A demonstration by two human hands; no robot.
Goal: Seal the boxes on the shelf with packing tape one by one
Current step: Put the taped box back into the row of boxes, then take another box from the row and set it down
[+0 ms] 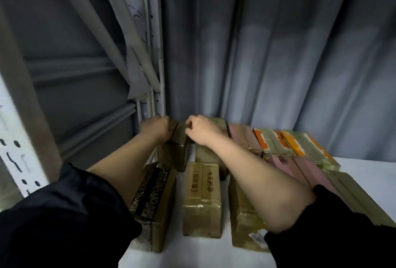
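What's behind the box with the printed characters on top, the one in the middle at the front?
Behind the printed box sits another brown box, mostly covered by the right forearm. The right hand reaches past it, so its top and sealing cannot be seen.

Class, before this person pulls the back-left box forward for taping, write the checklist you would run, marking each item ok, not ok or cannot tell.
1. Left hand grips the back-left box: ok, fingers curl over its left edge.
2. Right hand grips the same box: ok, at its right top edge.
3. Tape roll within reach: cannot tell, none in view.
4. Path forward free: not ok, the black-printed box lies right in front.
5. Box flaps shut: cannot tell, hands cover the top.
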